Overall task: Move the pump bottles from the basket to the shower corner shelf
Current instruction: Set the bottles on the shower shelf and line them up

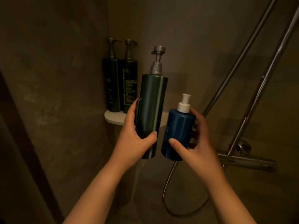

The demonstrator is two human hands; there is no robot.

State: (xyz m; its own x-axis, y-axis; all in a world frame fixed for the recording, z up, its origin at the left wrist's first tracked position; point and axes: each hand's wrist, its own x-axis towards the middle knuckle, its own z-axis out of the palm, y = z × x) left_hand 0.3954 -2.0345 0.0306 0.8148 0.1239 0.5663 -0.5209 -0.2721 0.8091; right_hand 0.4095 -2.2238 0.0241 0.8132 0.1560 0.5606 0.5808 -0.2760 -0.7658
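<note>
My left hand (132,136) grips a tall dark green pump bottle (150,107) with a grey pump, held upright in front of the white corner shelf (113,118). My right hand (192,143) holds a shorter blue pump bottle (179,131) with a white pump, just right of the green one. Two dark pump bottles (120,84) stand side by side on the shelf in the wall corner. The basket is out of view.
A chrome shower rail and pipe (252,75) slant up at the right. The mixer bar (247,160) juts out at lower right, with the hose (168,188) looping below it. Dark tiled walls meet behind the shelf.
</note>
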